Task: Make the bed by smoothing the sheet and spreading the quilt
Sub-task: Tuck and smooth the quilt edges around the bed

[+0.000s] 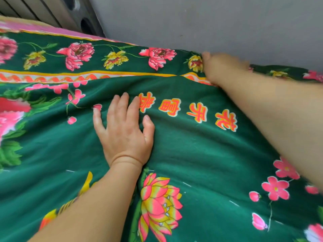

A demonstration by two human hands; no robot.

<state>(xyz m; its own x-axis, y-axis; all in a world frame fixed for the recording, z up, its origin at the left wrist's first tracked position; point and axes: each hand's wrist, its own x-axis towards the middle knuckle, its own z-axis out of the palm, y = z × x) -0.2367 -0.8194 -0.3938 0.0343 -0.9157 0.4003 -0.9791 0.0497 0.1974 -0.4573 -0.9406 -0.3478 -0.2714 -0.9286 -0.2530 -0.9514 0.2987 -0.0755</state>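
Left hand flat, fingers straight, pins green floral quilt mid-frame. Right hand, blurred, grip unclear, upper right at wall-side edge. Advice: pull edge taut while pinning.

Quilt: deep green ground, printed with pink peonies, yellow blossoms, a pink-and-yellow lotus and small pink flowers; orange-red characters edged in yellow; a white band carrying an orange wave, bordered yellow. Sheet beyond it was pink. Wall was plain grey.
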